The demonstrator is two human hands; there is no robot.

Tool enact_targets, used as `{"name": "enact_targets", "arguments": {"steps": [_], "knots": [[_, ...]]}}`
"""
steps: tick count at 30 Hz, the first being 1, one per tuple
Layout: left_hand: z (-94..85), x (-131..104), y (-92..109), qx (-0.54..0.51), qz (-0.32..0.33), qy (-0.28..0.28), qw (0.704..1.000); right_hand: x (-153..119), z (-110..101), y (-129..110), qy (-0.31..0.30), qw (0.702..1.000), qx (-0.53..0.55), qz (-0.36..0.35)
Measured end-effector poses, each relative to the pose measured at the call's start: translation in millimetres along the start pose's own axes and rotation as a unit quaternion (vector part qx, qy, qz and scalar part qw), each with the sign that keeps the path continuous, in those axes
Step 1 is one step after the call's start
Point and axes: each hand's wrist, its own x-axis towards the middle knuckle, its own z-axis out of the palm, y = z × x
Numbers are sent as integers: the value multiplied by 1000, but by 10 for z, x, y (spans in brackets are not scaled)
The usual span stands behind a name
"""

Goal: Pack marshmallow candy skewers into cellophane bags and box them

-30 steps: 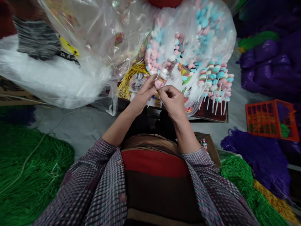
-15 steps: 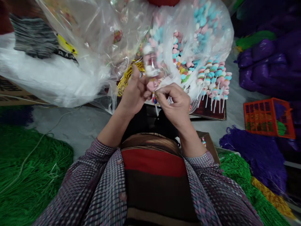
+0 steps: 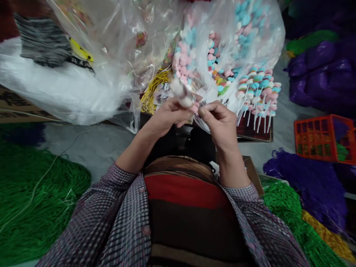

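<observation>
My left hand is closed around a wrapped marshmallow lollipop, blurred by motion and tilted to the upper left. Pink and white pieces show through its clear wrapper. Close by on the right, my right hand pinches the lower end of the same lollipop between thumb and fingertips. Its stick is hidden. Behind my left hand lies a bundle of gold twist ties beside small printed packets. Marshmallow skewers on white sticks lie to the right of my right hand.
Clear plastic bags with colourful sweets cover the table's far side. A grey knitted piece lies at upper left. Green string heaps on the floor at left; an orange crate and purple string lie at right.
The lollipop has tipped from nearly upright to leaning left, and its stick has gone out of sight. My left fingers have wrapped around it; my right hand has shifted slightly right.
</observation>
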Motion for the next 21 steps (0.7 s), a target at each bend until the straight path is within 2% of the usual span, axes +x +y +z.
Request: {"name": "enact_targets", "arguments": {"steps": [2,5,7,9,12,13,15,16,18,19,21], "knots": [[-3,-37,-12,73,19,-59,995,-24,-111,89,-9,998,55,16],[37,-80,-108,204,46,-181,961,-80,-326,134,-87,993,69,32],[106,-100,-211,303,71,-243,919,-142,-472,136,-149,987,47,47],[199,-115,-321,401,92,-277,868,-228,-605,151,-184,981,8,61],[314,-117,-437,505,126,-301,799,-423,-818,234,-164,981,-57,90],[324,-105,-450,521,140,-298,788,-512,-914,277,-138,982,-75,104],[266,-50,-428,531,166,-255,791,-730,-1181,378,-71,981,-116,138],[195,-2,-398,531,175,-212,802,-857,-1353,434,-24,976,-147,157],[-25,139,-321,538,181,-102,817,-1129,-1753,553,27,950,-237,200],[-163,230,-287,547,183,-40,816,-1263,-1960,613,31,931,-291,219],[-455,445,-258,569,144,57,807,-1497,-2319,728,-12,902,-358,240]]}}
